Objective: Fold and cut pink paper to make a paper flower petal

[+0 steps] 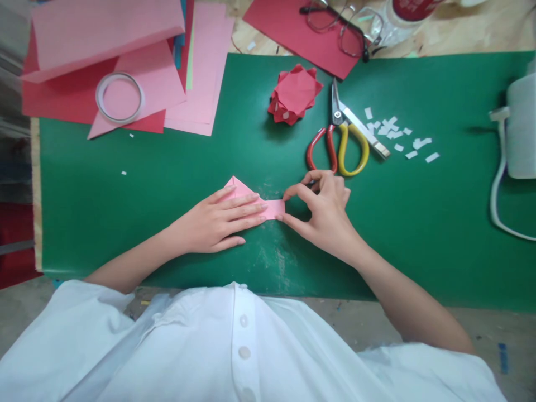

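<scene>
A small folded pink paper (274,209) lies on the green mat, with a pointed peak at its left and a narrow strip at its right. Flat across its left part rests my left hand (218,220), fingers stretched out and covering much of the folds. My right hand (320,206) grips the strip's right end, index finger at the upper corner and thumb at the lower one. Just beyond this hand are scissors (337,115) with one red and one yellow handle, blades pointing away. A red folded paper ornament (295,95) sits left of them.
Stacked pink and red paper (196,67) fills the back left, topped by a tape roll (119,97). White paper scraps (391,128) lie right of the scissors. Eyeglasses (341,28) rest on a red sheet (293,33). A white device (521,128) with a cable stands far right.
</scene>
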